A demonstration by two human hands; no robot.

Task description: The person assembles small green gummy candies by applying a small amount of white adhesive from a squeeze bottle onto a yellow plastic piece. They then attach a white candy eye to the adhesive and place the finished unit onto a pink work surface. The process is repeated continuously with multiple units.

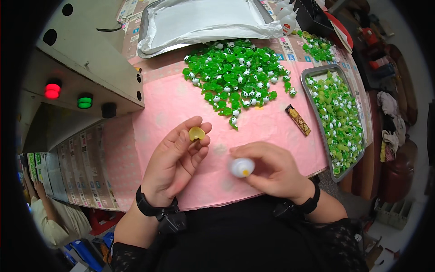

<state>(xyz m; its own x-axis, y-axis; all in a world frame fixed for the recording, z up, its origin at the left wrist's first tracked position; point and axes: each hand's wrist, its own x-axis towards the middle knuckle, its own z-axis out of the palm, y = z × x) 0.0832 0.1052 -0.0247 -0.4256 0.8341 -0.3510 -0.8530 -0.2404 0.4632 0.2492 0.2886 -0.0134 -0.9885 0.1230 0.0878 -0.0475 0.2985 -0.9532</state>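
Note:
My left hand (177,158), palm turned up, pinches a small translucent yellow plastic piece (196,133) between thumb and fingertips. It is rounded, with a notch at its lower edge. To its right, my right hand (276,167) grips a small white bottle (239,166) with a yellow spot on its end; the hand is slightly blurred. The two hands are apart, above the pink table cover (213,186). Beyond them spreads a heap of green plastic pieces (240,68) with white, black-dotted eyeball-like balls.
A metal tray (310,75) of yellow-green pieces stands at the right, beside a lighter (297,120). A paper-lined tray (204,22) lies at the back, near white bottles (287,20). A machine housing (90,54) with red and green lights rises at the left. Another person's sleeve (54,217) shows far left.

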